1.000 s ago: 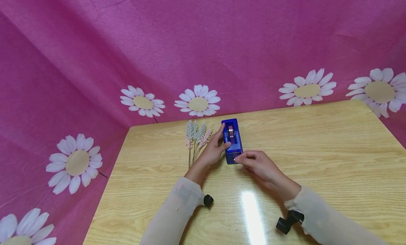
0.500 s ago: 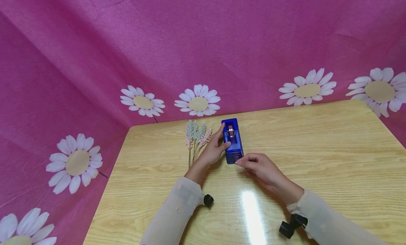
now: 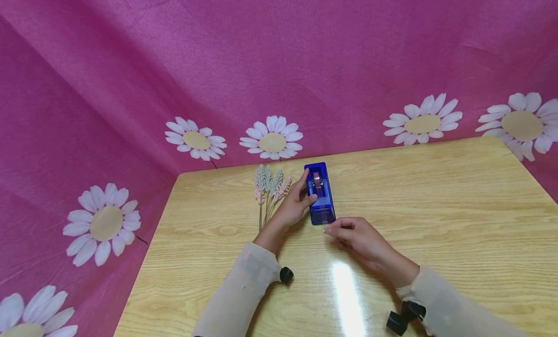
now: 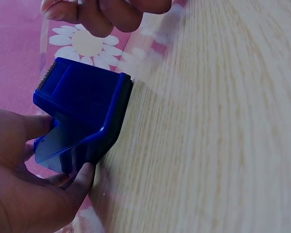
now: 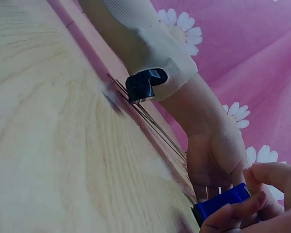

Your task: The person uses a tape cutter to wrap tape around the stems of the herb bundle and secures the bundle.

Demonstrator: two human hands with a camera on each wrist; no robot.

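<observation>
A blue tape dispenser (image 3: 321,201) stands on the table, a roll of tape (image 3: 317,181) set in its middle. My left hand (image 3: 293,207) grips its left side, fingers along the far part and thumb over the top edge. In the left wrist view the dispenser (image 4: 82,104) shows its toothed cutting edge (image 4: 46,76). From that edge a clear strip of tape (image 4: 43,46) runs up to my right hand (image 4: 106,12). Just off the dispenser's near end, my right hand (image 3: 355,234) pinches the strip's end between thumb and index finger.
Left of the dispenser lies a bunch of artificial flower sprigs (image 3: 270,184), grey-green and pink, partly behind my left forearm. The wooden table (image 3: 436,196) ends at a pink cloth backdrop (image 3: 331,75) with daisies. Black wrist cameras (image 3: 286,276) sit by both sleeves.
My right hand has drawn back a little toward me, from over the dispenser's near end to just beyond it, lengthening the tape strip. My left hand and the dispenser have stayed put.
</observation>
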